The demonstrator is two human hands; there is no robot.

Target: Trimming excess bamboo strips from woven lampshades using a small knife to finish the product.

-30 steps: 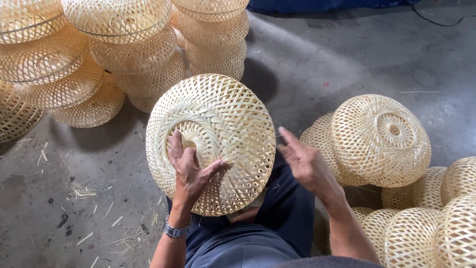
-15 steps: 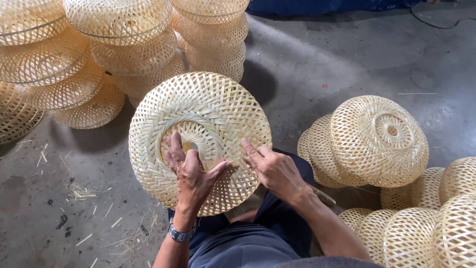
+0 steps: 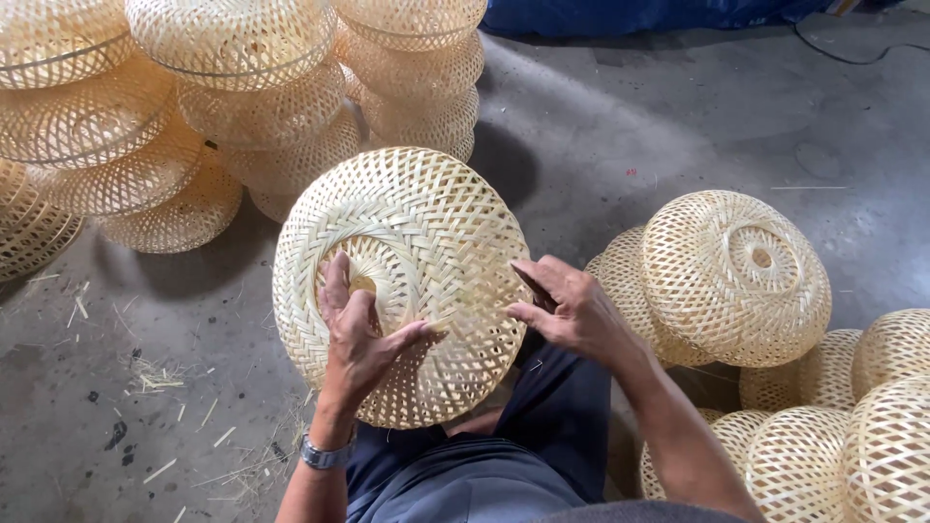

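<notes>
A woven basket (image 3: 407,261) sits mid-frame over the person's lap, the left hand (image 3: 363,339) on its lower face and the right hand (image 3: 572,310) at its right edge. Stacked baskets (image 3: 232,107) fill the upper left; more baskets (image 3: 736,276) lie on the floor (image 3: 678,126) at right.

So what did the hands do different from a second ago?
The right hand came in from the side and now grips the woven basket's right edge, holding something thin and dark. The left hand stayed pressed on the basket's middle. The basket piles around did not move.
</notes>
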